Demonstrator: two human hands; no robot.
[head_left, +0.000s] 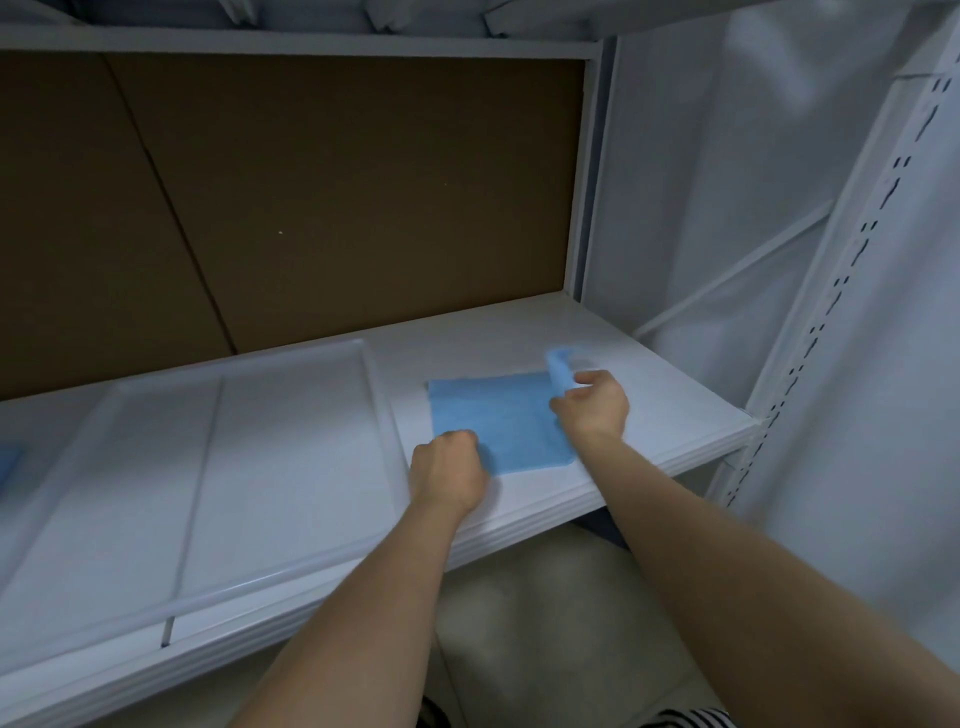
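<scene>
Bare forearms (363, 597) stretched over the shelf (649, 374) to the blue cloth (498, 415), which lay flat near its right end. The left hand (449, 470) gripped the near-left corner, probably anchoring it, while the right hand (592, 402) pinched the far-right corner up, apparently to fold it.

Legible markings: none. No text, label, brand, number or sign can be read on the blue cloth (498, 421), white shelf (623, 374), brown backboard (337, 197) or upright post (831, 291).
</scene>
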